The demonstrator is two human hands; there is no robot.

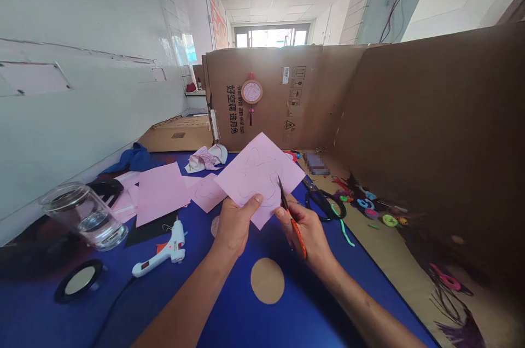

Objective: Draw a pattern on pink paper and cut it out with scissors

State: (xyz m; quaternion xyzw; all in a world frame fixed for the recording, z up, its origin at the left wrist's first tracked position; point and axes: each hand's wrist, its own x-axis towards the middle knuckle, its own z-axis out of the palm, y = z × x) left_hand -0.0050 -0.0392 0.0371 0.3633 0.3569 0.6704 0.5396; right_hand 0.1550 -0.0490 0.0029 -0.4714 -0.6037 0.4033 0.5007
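Pink paper sheet [259, 175], thin and light, seems floppy, best held near the cut: left hand [237, 226] pinches its lower edge, right hand [302, 233] closed around orange-handled scissors [298, 237].

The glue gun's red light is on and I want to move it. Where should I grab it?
Grip the white handle of the hot glue gun, closing your fingers around it from the near side. The handle stretches left toward the black cord, while the metal nozzle points away, so your hand stays clear of the tip.
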